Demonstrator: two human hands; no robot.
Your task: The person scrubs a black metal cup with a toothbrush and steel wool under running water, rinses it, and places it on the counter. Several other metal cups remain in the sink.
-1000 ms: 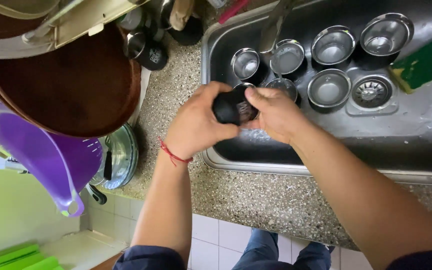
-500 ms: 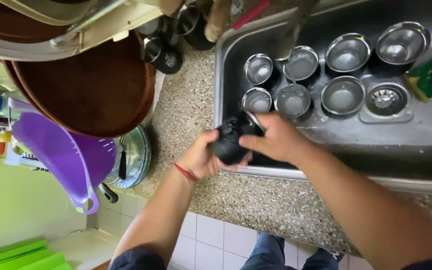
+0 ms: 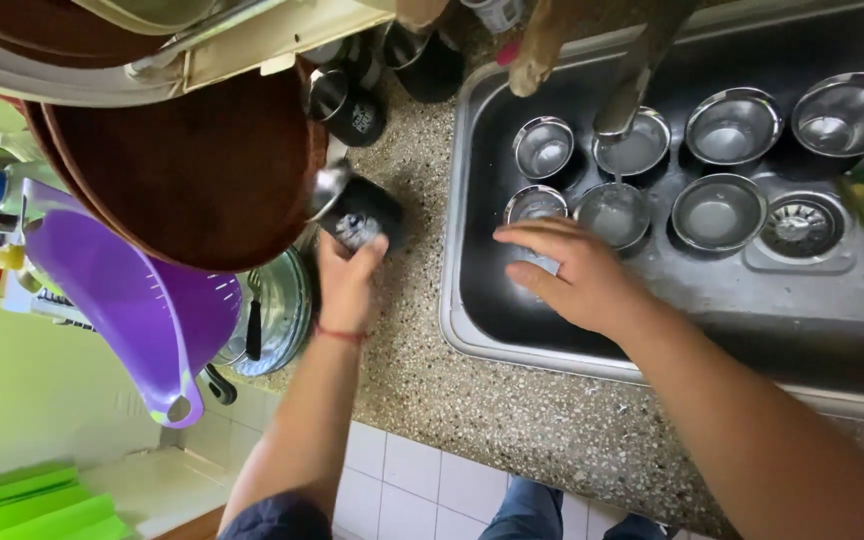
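Left hand (image 3: pixel 350 280) grips the black cup (image 3: pixel 360 215) by its base, at nine o'clock of the sink (image 3: pixel 472 300), against the stacked brown tray (image 3: pixel 192 170). Wet fingers could drop it. Right hand (image 3: pixel 577 280) hangs open over the steel bowls (image 3: pixel 537 205), holding nothing.

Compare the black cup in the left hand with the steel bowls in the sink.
The black cup, dark and printed, is tipped over the speckled counter in the left hand; the steel bowls are shiny, plain and upright in the sink. The right hand reaches toward them. All are small open vessels.
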